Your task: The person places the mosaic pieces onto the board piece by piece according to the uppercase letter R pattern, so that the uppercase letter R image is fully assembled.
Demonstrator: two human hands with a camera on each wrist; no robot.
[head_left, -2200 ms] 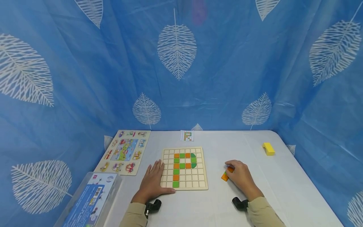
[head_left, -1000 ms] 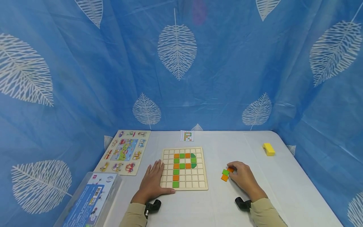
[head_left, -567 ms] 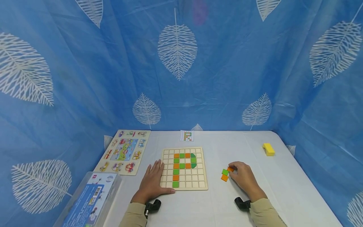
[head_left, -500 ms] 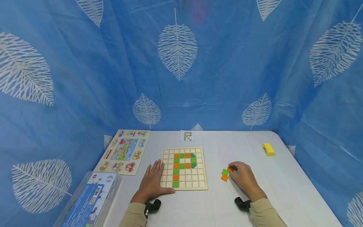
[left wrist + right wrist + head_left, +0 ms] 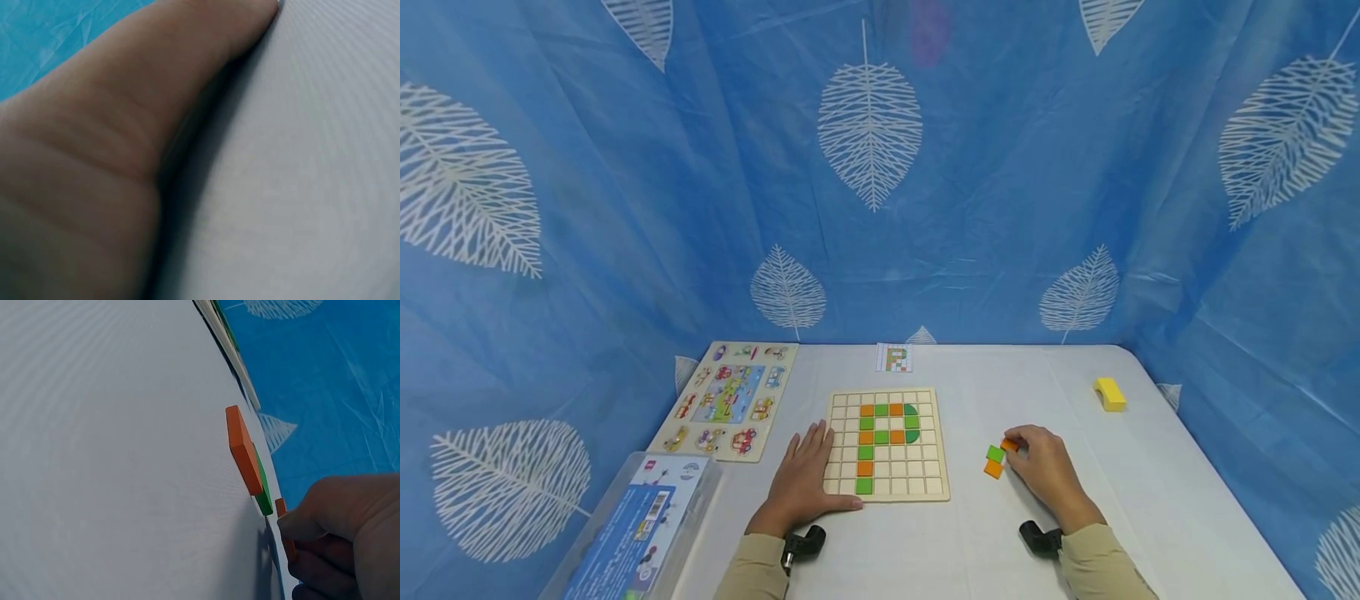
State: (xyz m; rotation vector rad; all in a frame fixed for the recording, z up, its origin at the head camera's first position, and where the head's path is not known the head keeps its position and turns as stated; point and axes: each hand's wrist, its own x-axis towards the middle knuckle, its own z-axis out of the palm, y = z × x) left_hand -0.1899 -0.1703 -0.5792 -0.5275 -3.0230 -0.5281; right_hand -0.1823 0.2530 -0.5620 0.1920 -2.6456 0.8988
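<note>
My left hand (image 5: 802,479) rests with fingers spread at the left edge of a square wooden grid board (image 5: 891,493); its thumb lies along the near edge. Orange and green tiles on the board form a letter P, with dark green quarter-round pieces at its right curve. To the right of the board, my right hand (image 5: 1043,468) pinches an orange square tile (image 5: 1009,445) low over the table. Touching or very near it are a green tile (image 5: 995,453) and another orange tile (image 5: 244,450). The left wrist view shows mostly the thumb (image 5: 169,69), blurred.
A small pattern card (image 5: 894,357) lies behind the board. At the left are a vehicle peg puzzle (image 5: 727,396) and a clear plastic box (image 5: 651,517) with a printed sheet. A yellow arch block (image 5: 1110,394) stands at the back right. Blue leaf-patterned curtains surround the white table (image 5: 955,550).
Since the oldest frame, my right hand has drawn slightly right, uncovering the green tile. The tiles beside it have shifted a little. My left hand stays on the board.
</note>
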